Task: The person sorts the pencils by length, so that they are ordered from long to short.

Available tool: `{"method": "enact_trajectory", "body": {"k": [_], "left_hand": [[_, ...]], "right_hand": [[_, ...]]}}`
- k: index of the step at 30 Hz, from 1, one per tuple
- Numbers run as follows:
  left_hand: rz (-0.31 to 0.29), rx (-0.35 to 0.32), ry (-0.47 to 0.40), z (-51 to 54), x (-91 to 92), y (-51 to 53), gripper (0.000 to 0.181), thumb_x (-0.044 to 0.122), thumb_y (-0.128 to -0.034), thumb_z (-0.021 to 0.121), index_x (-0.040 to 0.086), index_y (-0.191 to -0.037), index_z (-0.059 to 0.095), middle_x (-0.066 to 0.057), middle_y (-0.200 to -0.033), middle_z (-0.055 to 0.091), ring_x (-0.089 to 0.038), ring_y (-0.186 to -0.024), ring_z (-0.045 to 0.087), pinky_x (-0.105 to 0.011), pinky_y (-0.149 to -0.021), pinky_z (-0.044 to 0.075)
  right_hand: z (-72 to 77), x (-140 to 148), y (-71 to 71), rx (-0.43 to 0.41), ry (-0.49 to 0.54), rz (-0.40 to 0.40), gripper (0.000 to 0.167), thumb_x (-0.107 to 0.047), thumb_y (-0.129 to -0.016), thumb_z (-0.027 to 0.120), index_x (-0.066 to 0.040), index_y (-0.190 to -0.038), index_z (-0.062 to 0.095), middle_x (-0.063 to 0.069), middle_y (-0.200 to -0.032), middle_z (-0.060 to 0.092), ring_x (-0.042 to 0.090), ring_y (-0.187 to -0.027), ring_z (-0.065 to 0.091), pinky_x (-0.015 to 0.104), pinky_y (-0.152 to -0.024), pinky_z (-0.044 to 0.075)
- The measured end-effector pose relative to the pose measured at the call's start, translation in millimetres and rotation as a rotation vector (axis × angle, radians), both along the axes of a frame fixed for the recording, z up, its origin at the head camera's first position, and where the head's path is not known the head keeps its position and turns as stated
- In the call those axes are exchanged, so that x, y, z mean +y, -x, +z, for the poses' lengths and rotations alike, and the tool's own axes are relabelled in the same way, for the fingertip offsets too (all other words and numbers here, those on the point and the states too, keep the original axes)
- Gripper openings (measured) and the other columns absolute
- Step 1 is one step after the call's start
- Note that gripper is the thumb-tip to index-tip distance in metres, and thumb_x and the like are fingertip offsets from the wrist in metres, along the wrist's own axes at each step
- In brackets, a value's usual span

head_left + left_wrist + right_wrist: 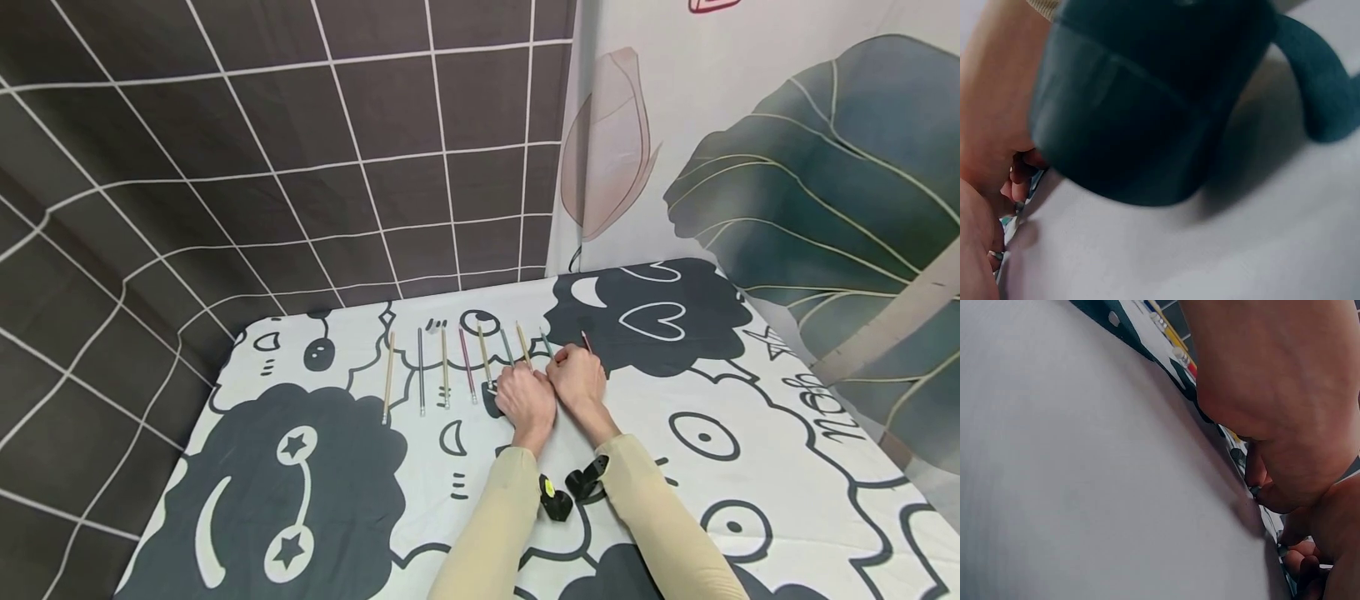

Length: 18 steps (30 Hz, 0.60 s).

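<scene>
In the head view, my left hand (527, 398) and right hand (579, 382) work side by side over the right part of a row of pencils, fingers curled down. The left pinches a pencil near its lower end; a teal pencil (507, 343) and a yellow pencil (522, 340) both run under its fingers, so which one cannot be told. A green pencil (547, 343) leads into my right hand's fingers, which grip it. From behind that hand a red pencil (586, 340) sticks out, its lower part hidden. Curled fingertips (1265, 494) near the cloth appear in the right wrist view.
Left of my hands lie more pencils, spaced apart: a yellow one (388, 377), a grey one (421, 372) and a red one (467, 364) among them. A patterned black-and-white cloth (645, 533) covers the table. Dark checked fabric (390, 108) hangs behind.
</scene>
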<state>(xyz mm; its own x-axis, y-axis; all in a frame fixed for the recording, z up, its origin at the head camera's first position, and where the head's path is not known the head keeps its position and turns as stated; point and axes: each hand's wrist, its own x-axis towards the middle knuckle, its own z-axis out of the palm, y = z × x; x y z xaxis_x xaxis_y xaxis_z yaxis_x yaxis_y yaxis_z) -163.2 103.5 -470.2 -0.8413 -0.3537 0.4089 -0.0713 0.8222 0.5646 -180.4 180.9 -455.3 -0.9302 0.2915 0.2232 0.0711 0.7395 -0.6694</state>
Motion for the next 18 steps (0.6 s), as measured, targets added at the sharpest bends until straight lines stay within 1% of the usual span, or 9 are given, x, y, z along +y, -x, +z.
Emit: {"method": "enact_trajectory", "body": {"k": [9, 13, 18], "left_hand": [[-0.003, -0.020, -0.005, -0.3, -0.5, 0.0, 0.017, 0.018, -0.0809, 0.075, 0.006, -0.074, 0.065, -0.012, -0.076, 0.062, -0.033, -0.075, 0.063, -0.047, -0.060, 0.049], [-0.004, -0.025, 0.002, -0.7, -1.3, 0.5, 0.017, 0.019, -0.0812, 0.075, 0.006, -0.074, 0.066, -0.011, -0.075, 0.062, -0.033, -0.075, 0.063, -0.046, -0.061, 0.049], [-0.010, -0.024, -0.004, -0.3, -2.2, 0.5, 0.017, 0.018, -0.0814, 0.075, 0.006, -0.074, 0.066, -0.010, -0.075, 0.061, -0.032, -0.076, 0.063, -0.046, -0.060, 0.049]], "right_hand": [[-1.3, 0.5, 1.4, -0.006, 0.005, 0.005, 0.010, -0.010, -0.080, 0.065, -0.003, -0.084, 0.071, 0.013, -0.078, 0.070, 0.039, -0.075, 0.067, 0.053, -0.069, 0.051], [-2.3, 0.0, 2.2, -0.013, 0.001, 0.002, 0.009, -0.010, -0.080, 0.065, -0.004, -0.083, 0.071, 0.013, -0.077, 0.070, 0.039, -0.075, 0.067, 0.053, -0.068, 0.051], [-3.0, 0.4, 3.0, -0.002, -0.003, -0.004, 0.009, -0.009, -0.080, 0.064, -0.004, -0.082, 0.071, 0.014, -0.077, 0.069, 0.039, -0.074, 0.067, 0.054, -0.068, 0.051]]}}
